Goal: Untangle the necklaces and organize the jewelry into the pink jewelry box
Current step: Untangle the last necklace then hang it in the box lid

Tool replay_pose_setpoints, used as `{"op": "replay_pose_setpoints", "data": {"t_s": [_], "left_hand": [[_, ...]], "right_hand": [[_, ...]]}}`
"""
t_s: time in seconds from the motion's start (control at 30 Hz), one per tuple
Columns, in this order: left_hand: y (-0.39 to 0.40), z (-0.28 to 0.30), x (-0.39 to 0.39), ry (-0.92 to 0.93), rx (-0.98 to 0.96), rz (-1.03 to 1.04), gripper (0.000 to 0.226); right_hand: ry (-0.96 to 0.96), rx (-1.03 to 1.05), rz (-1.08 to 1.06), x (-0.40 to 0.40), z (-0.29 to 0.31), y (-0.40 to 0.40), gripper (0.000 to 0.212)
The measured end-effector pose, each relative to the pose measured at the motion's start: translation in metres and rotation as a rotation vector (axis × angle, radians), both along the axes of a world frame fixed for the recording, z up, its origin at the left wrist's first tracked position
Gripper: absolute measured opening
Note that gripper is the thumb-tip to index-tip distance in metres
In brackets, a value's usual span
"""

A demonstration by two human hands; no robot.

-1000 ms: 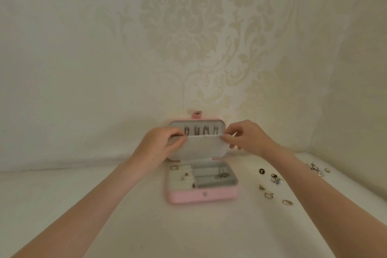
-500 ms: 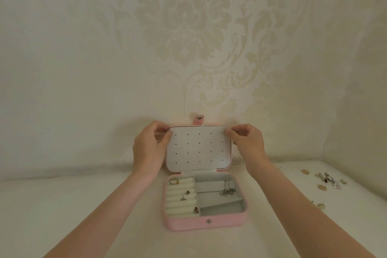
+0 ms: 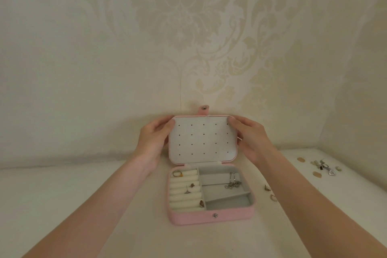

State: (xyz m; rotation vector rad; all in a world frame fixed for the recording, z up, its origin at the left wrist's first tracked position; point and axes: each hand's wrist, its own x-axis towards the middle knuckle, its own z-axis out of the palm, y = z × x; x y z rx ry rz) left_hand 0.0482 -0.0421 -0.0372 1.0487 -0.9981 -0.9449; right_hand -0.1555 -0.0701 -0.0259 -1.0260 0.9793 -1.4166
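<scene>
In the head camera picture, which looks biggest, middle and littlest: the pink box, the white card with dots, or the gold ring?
1. Pink jewelry box, lid included.
2. White panel with rows of small holes inside the lid.
3. Gold ring on the cream ring rolls, by far the smallest.

Damask-patterned cream wallpaper behind a pale tabletop.

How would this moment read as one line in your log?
box: open | left hand: holds lid's left edge | right hand: holds lid's right edge | lid panel: upright | loose jewelry: on table, right

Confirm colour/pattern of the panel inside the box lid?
White earring panel with a grid of small dark holes; head view.
</scene>
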Motion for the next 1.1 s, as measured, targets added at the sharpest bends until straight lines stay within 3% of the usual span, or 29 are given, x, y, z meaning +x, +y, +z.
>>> {"op": "replay_pose_setpoints", "data": {"t_s": [0.23,0.37,0.5,0.6,0.73,0.8,1.03,1.1], "left_hand": [[-0.001,0.000,-0.016,-0.138,-0.046,0.077,0.017],[-0.003,0.002,-0.017,-0.485,-0.159,0.294,0.024],[0.001,0.006,-0.025,-0.739,-0.222,0.322,0.024],[0.004,0.005,-0.035,-0.869,-0.310,0.330,0.026],[0.009,-0.001,-0.042,-1.044,-0.298,0.298,0.030],[0.011,-0.005,-0.040,-1.223,-0.305,0.278,0.036],[-0.001,0.011,-0.056,-1.432,-0.411,0.265,0.043],[-0.005,0.017,-0.061,-1.483,-0.444,0.307,0.042]], "right_hand": [[0.028,-0.018,-0.032,-0.010,0.002,0.001,0.020],[0.400,-0.135,-0.267,-0.007,0.001,-0.004,0.025],[0.706,-0.326,-0.379,-0.015,0.005,0.001,0.010],[1.021,-0.348,-0.203,-0.022,0.012,0.014,0.007],[1.632,-0.198,0.294,-0.022,0.013,0.032,0.012],[1.777,-0.136,0.402,-0.021,0.006,0.037,0.019],[1.833,-0.190,0.425,-0.019,-0.003,0.047,0.019],[1.716,-0.212,0.407,-0.022,0.000,0.044,0.012]]}}
